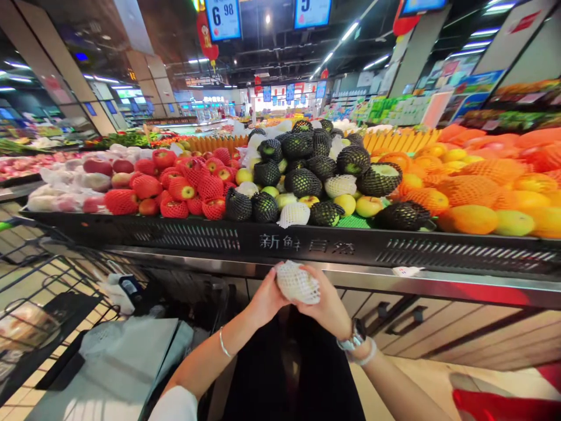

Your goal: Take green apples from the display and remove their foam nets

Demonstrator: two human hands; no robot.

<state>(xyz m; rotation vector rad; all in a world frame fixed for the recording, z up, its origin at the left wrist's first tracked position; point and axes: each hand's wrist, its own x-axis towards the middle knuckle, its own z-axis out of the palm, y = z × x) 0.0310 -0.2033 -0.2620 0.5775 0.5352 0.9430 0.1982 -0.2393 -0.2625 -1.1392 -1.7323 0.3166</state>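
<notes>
Both my hands hold one fruit wrapped in white foam netting just below the front edge of a produce stand. My left hand cups its left side, fingers curled against the net. My right hand wraps around it from the right and beneath; a watch and a bracelet sit on that wrist. Directly above, on the stand, lies a pile of green fruits in black netting, with a few in white netting at the front.
A black stand rim with a metal ledge runs across in front of me. Red-netted apples lie left, orange-netted citrus right. A wire shopping cart stands at my left. Price signs hang overhead.
</notes>
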